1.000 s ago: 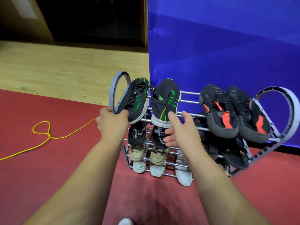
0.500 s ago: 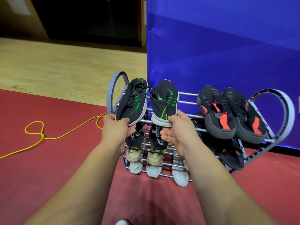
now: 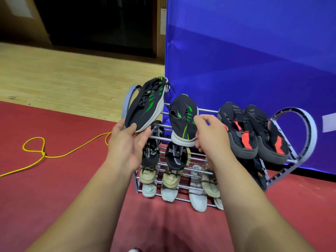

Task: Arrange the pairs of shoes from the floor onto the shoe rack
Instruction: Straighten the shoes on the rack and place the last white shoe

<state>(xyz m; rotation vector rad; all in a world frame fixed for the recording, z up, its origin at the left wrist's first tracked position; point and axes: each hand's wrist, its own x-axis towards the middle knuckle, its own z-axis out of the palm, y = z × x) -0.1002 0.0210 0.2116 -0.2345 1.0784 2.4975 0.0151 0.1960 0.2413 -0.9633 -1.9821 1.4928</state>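
Note:
A grey metal shoe rack stands on the red floor against a blue wall. My left hand grips the heel of a black shoe with green stripes, lifted and tilted above the rack's top left corner. My right hand holds the heel of the matching shoe, which lies toe-up on the top bars. A black pair with orange patches sits on the top tier at the right.
Lower tiers hold black patterned shoes, beige shoes and white shoes. A yellow cord loops on the red floor at the left. Pale wooden flooring lies beyond it.
My left hand has lifted the left green-striped shoe up off the top bars and tilted it. My right hand has shifted its hold to the side of the other shoe's heel.

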